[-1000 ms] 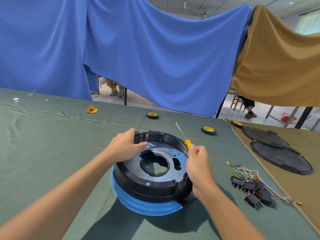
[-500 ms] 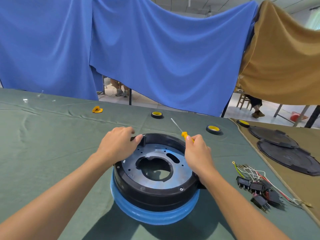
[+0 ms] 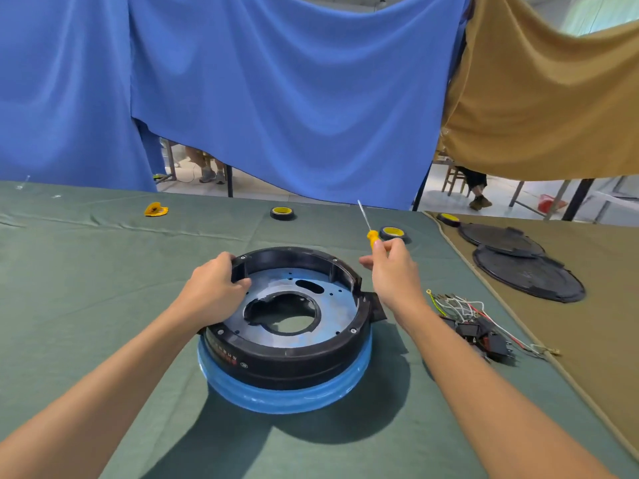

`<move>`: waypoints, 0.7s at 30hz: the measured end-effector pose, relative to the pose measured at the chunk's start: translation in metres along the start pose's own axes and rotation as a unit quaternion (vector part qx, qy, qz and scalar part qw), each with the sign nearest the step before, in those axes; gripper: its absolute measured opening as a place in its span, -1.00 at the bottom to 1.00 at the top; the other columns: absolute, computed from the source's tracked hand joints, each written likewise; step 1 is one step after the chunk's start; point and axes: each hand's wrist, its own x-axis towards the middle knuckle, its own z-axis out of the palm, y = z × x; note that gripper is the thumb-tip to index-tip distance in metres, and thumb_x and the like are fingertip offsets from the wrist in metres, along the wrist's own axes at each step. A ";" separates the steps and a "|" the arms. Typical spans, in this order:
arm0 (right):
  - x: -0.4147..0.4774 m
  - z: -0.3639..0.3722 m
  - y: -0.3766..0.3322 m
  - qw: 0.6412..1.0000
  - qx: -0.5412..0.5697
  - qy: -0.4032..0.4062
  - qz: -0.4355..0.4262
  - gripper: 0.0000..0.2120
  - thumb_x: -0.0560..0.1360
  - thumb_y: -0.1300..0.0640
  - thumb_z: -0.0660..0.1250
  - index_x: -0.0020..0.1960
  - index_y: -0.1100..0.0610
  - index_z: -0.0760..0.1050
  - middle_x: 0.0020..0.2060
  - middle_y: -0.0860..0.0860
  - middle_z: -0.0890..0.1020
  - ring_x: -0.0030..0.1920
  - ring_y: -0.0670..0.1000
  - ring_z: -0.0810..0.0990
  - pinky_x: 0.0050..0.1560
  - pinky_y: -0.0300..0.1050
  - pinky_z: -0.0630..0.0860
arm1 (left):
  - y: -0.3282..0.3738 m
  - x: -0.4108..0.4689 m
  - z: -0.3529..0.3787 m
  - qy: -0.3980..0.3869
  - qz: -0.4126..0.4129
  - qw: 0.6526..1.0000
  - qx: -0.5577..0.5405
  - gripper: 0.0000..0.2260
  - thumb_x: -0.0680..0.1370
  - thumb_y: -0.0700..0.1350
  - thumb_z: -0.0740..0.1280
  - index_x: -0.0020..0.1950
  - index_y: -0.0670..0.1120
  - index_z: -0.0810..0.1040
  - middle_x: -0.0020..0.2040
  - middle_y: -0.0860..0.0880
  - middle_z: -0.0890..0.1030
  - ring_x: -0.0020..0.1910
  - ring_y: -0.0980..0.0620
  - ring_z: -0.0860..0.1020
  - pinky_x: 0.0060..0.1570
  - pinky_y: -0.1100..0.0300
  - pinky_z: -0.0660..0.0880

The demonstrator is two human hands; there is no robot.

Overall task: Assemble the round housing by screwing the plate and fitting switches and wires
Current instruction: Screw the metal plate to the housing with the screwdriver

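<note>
The round black plastic housing sits flat on its blue ring base in the near middle of the green-clothed table, with the bluish metal plate with a central hole lying inside it. A second ago it was tipped, with its side tab at the near right; now it is level and the tab points right. The left hand still grips the far-left rim, fingers curled over the wall. The right hand has lifted off the rim and pinches the yellow-handled screwdriver, its shaft pointing up and away. Screw heads show around the rim, so the turn probably brings up the next fixing point. The black rocker switches with coloured wires lie untouched to the right.
</note>
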 end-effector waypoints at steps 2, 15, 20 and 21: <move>-0.011 -0.015 0.022 0.991 -0.131 0.006 -0.006 -0.74 0.67 -0.03 0.01 -0.01 0.14 0.31 -0.02 0.15 0.61 -0.01 0.20 0.44 -0.09 0.07 0.33 | 0.001 0.000 0.000 -0.003 -0.002 1.000 0.010 -0.69 0.59 -0.06 0.33 0.28 -0.15 0.42 0.01 -0.05 0.47 -0.04 -0.08 0.39 -0.10 0.10 0.30; -0.049 -0.040 0.064 0.885 -0.439 -0.031 -0.155 -0.80 0.61 0.02 0.09 -0.04 0.11 0.42 0.00 0.09 0.61 0.10 0.17 0.49 0.07 0.03 0.33 | 0.014 -0.009 -0.001 -0.015 -0.017 0.998 0.059 -0.72 0.55 -0.09 0.36 0.21 -0.16 0.43 0.11 -0.17 0.55 -0.06 -0.16 0.43 -0.06 0.02 0.42; -0.044 -0.073 0.070 0.847 -0.506 -0.042 -0.156 -0.75 0.59 0.12 0.10 0.18 0.06 0.48 0.17 0.03 0.56 0.21 0.14 0.40 0.15 0.05 0.31 | 0.015 -0.009 0.000 -0.017 -0.018 0.998 0.055 -0.74 0.55 -0.10 0.37 0.17 -0.16 0.43 0.08 -0.16 0.54 -0.05 -0.17 0.44 -0.08 0.02 0.41; -0.045 -0.076 0.071 0.831 -0.531 -0.066 -0.149 -0.74 0.58 0.11 0.12 0.21 0.04 0.47 0.20 0.03 0.54 0.23 0.15 0.39 0.18 0.06 0.30 | 0.015 -0.010 0.000 -0.018 -0.019 0.998 0.053 -0.74 0.55 -0.09 0.37 0.16 -0.16 0.43 0.07 -0.15 0.54 -0.05 -0.18 0.45 -0.08 0.02 0.41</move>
